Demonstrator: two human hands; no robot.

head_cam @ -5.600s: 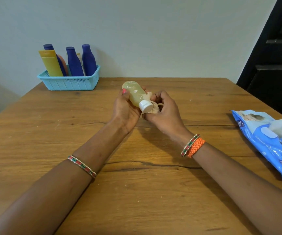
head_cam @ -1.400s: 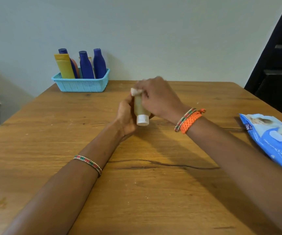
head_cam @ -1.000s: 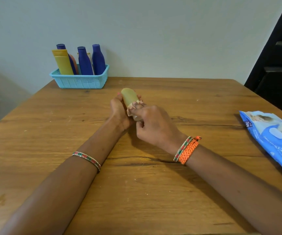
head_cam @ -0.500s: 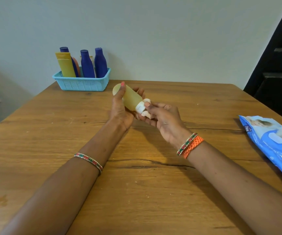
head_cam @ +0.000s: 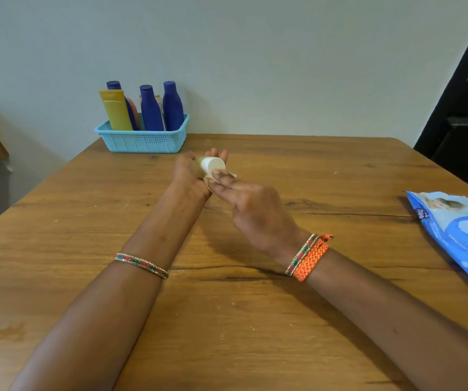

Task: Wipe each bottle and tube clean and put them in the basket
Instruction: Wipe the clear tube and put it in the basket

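Observation:
My left hand grips a small pale yellow bottle above the table's middle, its white cap pointing toward me; most of its body is hidden behind the hand. My right hand pinches a crumpled beige wipe just below the cap, fingers stretched toward the bottle. At the far left of the table stands a light blue basket holding three dark blue bottles, a yellow tube and an orange one behind it.
A blue pack of wet wipes lies at the table's right edge, its flap lifted. The wooden table abuts a pale wall at the back. A dark doorway is at the far right.
The bottle has been turned so its white cap now faces me instead of pointing down to the right. My right hand with the wipe has slid under the cap.

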